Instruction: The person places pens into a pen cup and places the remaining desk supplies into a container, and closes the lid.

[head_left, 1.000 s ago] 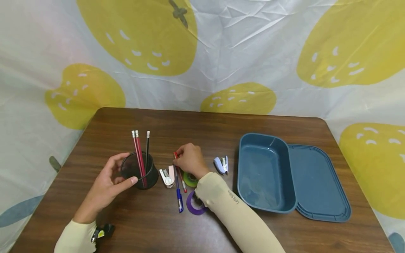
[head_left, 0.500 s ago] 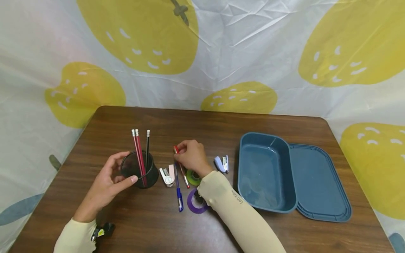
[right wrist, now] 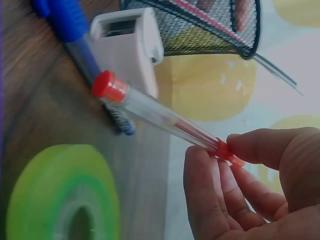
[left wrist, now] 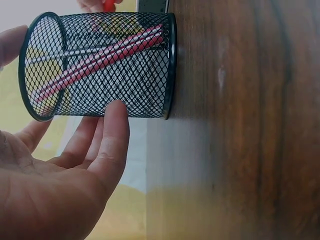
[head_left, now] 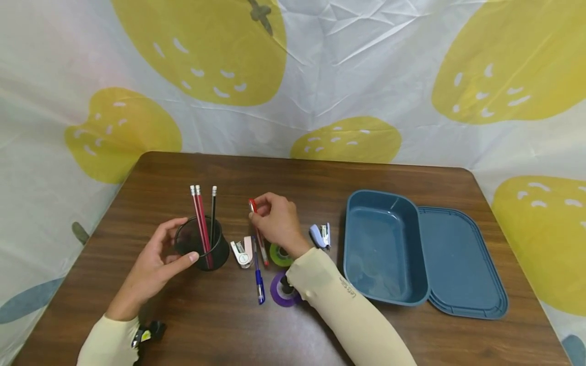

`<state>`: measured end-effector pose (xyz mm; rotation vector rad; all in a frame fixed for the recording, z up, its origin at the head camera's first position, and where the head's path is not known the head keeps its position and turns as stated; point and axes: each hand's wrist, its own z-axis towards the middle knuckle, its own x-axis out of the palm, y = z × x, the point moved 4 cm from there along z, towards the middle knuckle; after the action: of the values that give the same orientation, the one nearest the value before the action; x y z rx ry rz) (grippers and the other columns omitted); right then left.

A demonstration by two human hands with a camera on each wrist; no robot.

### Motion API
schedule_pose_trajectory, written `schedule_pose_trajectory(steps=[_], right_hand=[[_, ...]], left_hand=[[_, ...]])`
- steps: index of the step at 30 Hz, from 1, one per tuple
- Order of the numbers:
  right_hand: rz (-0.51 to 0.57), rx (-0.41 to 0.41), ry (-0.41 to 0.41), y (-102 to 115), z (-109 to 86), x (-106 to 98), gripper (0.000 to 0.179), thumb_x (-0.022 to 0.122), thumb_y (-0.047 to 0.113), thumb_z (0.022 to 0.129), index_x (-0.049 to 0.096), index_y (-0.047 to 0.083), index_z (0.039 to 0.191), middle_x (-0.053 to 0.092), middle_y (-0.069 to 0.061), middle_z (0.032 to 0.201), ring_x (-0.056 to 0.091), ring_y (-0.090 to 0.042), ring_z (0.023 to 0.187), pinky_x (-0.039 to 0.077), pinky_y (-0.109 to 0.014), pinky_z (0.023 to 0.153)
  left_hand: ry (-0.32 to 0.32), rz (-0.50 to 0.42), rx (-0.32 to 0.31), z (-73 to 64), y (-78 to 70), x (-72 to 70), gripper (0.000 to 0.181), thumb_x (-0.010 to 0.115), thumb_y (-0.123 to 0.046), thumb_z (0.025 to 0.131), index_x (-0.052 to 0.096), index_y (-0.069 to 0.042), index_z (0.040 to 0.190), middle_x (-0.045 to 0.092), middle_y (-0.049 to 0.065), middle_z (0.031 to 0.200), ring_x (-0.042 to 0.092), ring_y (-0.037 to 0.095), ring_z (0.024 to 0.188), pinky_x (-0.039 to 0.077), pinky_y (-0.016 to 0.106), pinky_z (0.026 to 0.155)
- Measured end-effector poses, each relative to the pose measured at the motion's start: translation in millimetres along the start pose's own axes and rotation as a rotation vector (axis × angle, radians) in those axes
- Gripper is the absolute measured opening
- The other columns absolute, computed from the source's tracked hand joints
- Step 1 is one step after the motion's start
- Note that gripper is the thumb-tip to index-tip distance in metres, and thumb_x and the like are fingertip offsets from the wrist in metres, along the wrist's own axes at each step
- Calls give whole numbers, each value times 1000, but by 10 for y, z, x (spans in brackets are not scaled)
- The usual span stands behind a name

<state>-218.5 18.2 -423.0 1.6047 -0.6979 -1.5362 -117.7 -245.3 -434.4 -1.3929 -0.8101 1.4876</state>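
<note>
We have the slim clear-plastic pen with red ends (right wrist: 165,120) in our right hand (head_left: 276,218): thumb and fingers pinched closed on its far red end, pen tilted, other end low. Looks off the wooden table (head_left: 293,335), but we can't confirm clearance. Pen sits beside the blue-capped clear pen (head_left: 260,290) and the lime-green tape roll (head_left: 280,262). Left hand (head_left: 157,269) is spread wide, curled around the upright black wire-mesh cup (head_left: 221,256), which holds two red pencils (head_left: 201,209) and one black pencil (head_left: 213,211). White-and-pink mini stapler (head_left: 248,251) stands between cup and pens. Our read: pick-up step, cup being steadied. Next move probably calls for raising the pen over the rim, clearing the stapler, and turning it steeper.
</note>
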Motion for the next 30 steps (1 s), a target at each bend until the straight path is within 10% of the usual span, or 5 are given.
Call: schedule_pose_trajectory(steps=[30], right_hand=[[286, -139, -65, 512, -155, -198, 24, 77, 14, 96, 66, 10, 118, 75, -5, 93, 72, -12, 74, 62, -28, 60]], left_hand=[[-44, 77, 3, -88, -7, -22, 65, 70, -8, 101, 45, -18, 160, 66, 8, 129, 66, 9, 113, 61, 23, 80]])
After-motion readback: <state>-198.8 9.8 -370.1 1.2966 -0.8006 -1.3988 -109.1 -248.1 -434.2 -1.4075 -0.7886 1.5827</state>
